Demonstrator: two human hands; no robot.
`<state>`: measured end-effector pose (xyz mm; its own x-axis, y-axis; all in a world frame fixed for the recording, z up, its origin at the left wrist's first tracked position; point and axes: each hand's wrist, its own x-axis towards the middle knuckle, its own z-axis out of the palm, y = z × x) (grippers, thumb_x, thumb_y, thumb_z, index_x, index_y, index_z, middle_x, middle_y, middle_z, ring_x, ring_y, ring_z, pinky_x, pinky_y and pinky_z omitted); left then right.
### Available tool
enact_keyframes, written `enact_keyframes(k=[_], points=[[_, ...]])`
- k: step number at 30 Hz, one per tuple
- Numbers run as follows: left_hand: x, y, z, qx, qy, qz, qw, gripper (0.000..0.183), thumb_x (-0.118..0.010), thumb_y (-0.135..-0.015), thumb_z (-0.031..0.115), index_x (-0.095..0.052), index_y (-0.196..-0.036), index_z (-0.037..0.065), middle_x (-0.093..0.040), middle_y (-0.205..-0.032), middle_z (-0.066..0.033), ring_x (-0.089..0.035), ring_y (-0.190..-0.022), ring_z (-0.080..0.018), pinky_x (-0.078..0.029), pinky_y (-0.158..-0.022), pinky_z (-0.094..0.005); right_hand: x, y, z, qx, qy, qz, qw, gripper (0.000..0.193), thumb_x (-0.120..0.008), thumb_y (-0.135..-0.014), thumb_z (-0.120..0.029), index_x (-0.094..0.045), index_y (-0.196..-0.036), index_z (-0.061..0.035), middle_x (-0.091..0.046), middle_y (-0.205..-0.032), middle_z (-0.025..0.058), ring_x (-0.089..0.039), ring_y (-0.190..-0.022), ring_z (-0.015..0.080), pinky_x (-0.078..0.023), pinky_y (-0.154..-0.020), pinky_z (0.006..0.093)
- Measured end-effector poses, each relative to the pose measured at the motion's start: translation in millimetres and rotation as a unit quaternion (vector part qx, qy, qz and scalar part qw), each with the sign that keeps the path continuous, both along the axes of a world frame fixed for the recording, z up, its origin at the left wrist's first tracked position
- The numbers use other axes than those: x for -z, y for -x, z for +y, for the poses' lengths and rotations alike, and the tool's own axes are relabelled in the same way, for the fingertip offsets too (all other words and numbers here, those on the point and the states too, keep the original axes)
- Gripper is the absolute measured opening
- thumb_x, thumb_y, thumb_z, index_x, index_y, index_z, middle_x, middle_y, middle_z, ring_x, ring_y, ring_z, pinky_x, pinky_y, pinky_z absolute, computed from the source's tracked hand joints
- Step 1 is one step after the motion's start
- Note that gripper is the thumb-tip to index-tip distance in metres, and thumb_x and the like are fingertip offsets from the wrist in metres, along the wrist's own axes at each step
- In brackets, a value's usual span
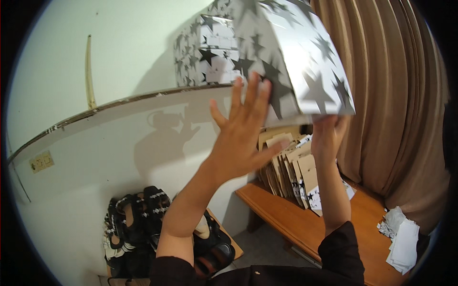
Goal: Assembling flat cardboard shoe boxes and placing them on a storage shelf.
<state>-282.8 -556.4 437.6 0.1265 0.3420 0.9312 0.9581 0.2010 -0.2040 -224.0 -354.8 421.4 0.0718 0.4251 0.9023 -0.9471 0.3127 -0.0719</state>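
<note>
Raised at the top of the head view is a large white box printed with grey and black stars. My right hand holds it from below at its near lower edge, with some fingers hidden under it. Spread wide, the fingers of my left hand lie over the box's left side; whether they touch or only hover close I cannot tell. Behind and to the left, stacked smaller boxes with the same star print stand on a wall shelf.
Flattened cardboard pieces stand in a row on a brown wooden bench. White papers lie at its right end. Several shoes are piled at lower left. A brown curtain hangs on the right; a wall socket is at left.
</note>
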Motion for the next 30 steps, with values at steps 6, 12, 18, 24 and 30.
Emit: enact_keyframes(k=[6,12,18,24,30], points=[[-65,22,-46,-0.058,-0.119,0.048,0.990,0.067,-0.051,-0.090,0.036,-0.021,-0.143,0.009,-0.029,-0.146,-0.0151,-0.029,-0.133,-0.0284,-0.001,-0.098,-0.0627,-103,33,-58,0.027,-0.111,0.029,0.993,0.078,-0.066,-0.083,-0.040,-0.023,-0.139,-0.0049,-0.044,-0.122,0.0120,-0.045,-0.109,0.0169,-0.037,-0.092,0.0294],[-94,46,-69,-0.010,-0.148,-0.004,0.989,0.076,-0.058,-0.085,0.040,-0.020,-0.144,0.010,-0.038,-0.141,-0.0135,-0.034,-0.131,-0.0269,-0.011,-0.106,-0.0501,-127,50,-92,0.199,-0.174,0.084,0.961,0.097,-0.075,-0.074,-0.034,-0.010,-0.144,-0.0154,-0.017,-0.143,0.0170,-0.021,-0.132,0.0306,-0.028,-0.105,0.0382],[-120,73,-74,0.134,-0.090,-0.042,0.986,0.085,-0.056,-0.082,0.054,-0.019,-0.144,0.010,-0.037,-0.140,-0.0172,-0.034,-0.130,-0.0301,-0.011,-0.109,-0.0524,-144,66,-89,0.504,-0.235,0.133,0.820,0.079,-0.085,-0.058,-0.025,-0.049,-0.129,-0.0273,-0.002,-0.146,0.0193,-0.015,-0.135,0.0401,-0.039,-0.101,0.0430],[-106,91,-72,-0.069,-0.107,-0.030,0.991,0.071,-0.046,-0.089,0.050,-0.018,-0.145,0.016,-0.025,-0.147,-0.0149,-0.021,-0.137,-0.0296,-0.010,-0.108,-0.0557,-200,85,-68,0.510,-0.217,0.186,0.811,0.064,-0.076,-0.070,-0.027,-0.051,-0.129,-0.0292,-0.029,-0.139,0.0275,-0.040,-0.120,0.0441,-0.038,-0.095,0.0463],[-71,113,-64,-0.370,-0.055,0.146,0.916,0.061,-0.047,-0.089,0.045,-0.027,-0.142,0.024,-0.033,-0.144,-0.0069,-0.028,-0.133,-0.0246,-0.016,-0.107,-0.0561,-251,124,-52,0.571,-0.242,0.158,0.768,0.055,-0.065,-0.080,-0.039,-0.045,-0.131,-0.0336,-0.040,-0.135,0.0187,-0.044,-0.116,0.0456,-0.044,-0.088,0.0492]])
